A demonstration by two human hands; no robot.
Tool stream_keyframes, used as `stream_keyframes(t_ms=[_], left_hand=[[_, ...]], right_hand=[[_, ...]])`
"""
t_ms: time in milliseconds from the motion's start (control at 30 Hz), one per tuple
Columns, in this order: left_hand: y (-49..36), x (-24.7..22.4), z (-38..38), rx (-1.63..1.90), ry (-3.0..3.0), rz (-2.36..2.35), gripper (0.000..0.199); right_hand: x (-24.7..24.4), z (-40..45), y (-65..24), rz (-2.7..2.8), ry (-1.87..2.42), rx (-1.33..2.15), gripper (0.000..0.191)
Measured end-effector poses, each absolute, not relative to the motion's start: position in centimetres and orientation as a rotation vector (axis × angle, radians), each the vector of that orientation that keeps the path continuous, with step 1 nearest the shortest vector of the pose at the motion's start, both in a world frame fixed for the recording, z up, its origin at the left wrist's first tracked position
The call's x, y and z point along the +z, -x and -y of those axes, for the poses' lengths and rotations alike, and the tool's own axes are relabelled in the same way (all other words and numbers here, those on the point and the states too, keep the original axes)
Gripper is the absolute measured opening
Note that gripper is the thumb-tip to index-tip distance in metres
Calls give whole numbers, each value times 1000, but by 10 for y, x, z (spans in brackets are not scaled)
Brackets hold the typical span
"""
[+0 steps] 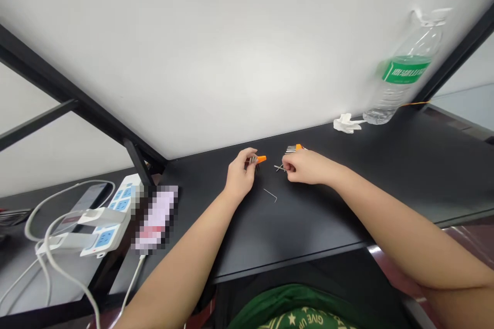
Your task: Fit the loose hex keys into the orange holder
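My left hand [240, 175] is closed around an orange hex key holder [262, 159], with short metal keys showing between the fingers. Just to its right, my right hand [306, 167] pinches a thin metal hex key [279, 167] that points left. A darker key crosses beneath that one, partly hidden by the fingers. Behind my right hand lies a second orange holder [298, 147] with several metal keys sticking out leftward; the hand covers part of it. One loose L-shaped hex key [270, 195] rests on the black desk [309, 221], nearer to me than both hands.
A bottle with a green label [407, 69] stands against the wall at the right, beside a crumpled white tissue [347, 123]. To the left are a plugged-in phone [156, 218], a white power strip [116, 216] with cables, and a black metal frame [73, 105].
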State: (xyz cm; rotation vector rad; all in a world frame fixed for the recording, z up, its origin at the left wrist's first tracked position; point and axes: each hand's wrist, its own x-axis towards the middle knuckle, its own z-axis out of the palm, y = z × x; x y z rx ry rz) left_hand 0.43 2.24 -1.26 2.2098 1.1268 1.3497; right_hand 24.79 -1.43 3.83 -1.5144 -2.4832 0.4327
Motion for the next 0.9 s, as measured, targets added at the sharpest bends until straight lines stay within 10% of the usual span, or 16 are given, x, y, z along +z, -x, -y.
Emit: stream_keyframes(t_ms=[900], left_hand=[[-8,-2,-9,1199,-2765,-1022,31]], right_hand=[[36,20,-219,1092,989,1740,27]])
